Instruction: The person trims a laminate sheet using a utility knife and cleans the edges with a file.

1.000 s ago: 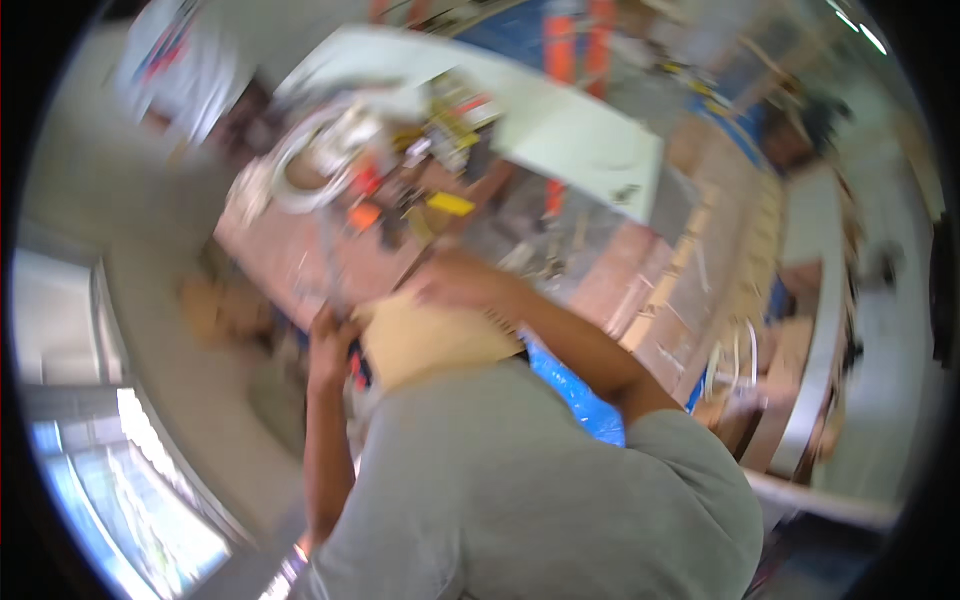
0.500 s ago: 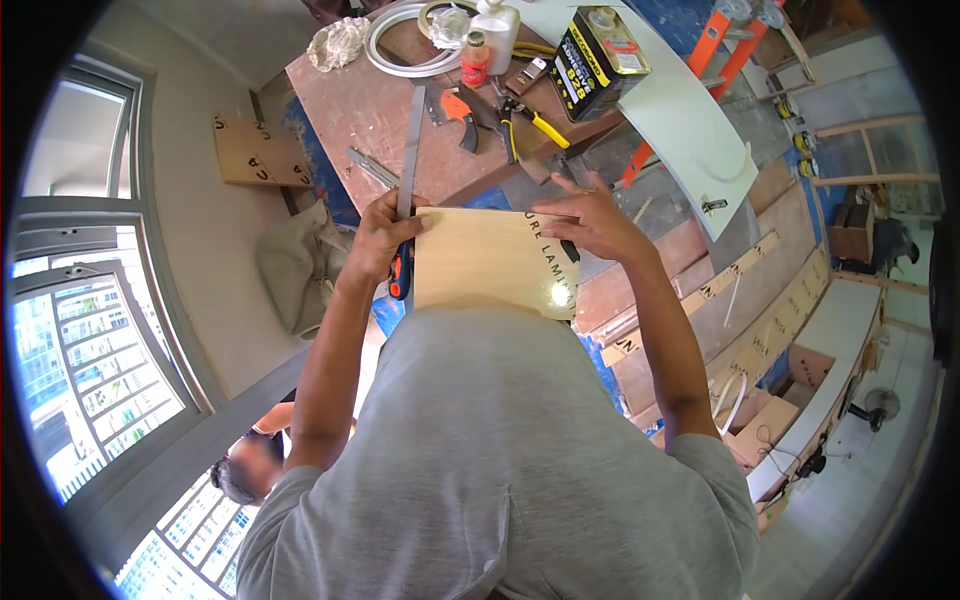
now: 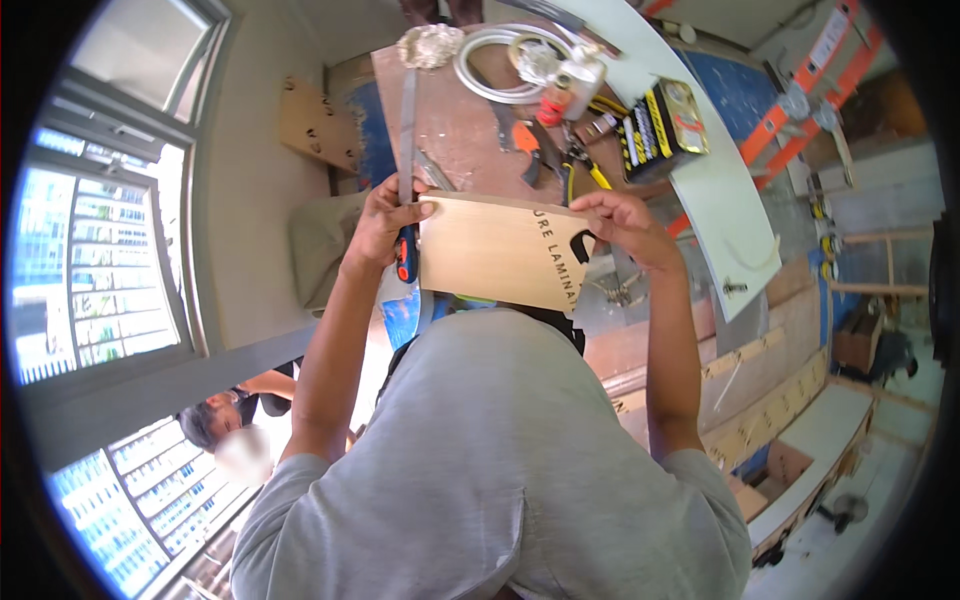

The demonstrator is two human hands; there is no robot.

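Note:
A small pale laminate board (image 3: 485,245) with dark printing across its right part is held in front of my body. My left hand (image 3: 377,230) is closed round its left edge, the thumb on its face. The same hand grips a long flat file (image 3: 408,130), whose blade points away from me and whose dark handle with orange parts hangs beside the board. My right hand (image 3: 638,230) is closed on the far right corner, thumb and fingers pinching it. Near that corner is a black curved mark or piece, its kind unclear.
Beyond the board, a brown worktable (image 3: 455,120) carries a coiled white tube (image 3: 470,85), a red bottle (image 3: 552,106), yellow-handled pliers (image 3: 598,175) and a black-yellow tin (image 3: 650,140). A white panel (image 3: 715,200) and orange ladder (image 3: 800,105) stand right. Another person (image 3: 265,385) is at left.
My right hand has gone from raised, spread fingers at the board's right side to pinching its far corner. The board is tilted slightly, and the view has turned, shifting the table to the right.

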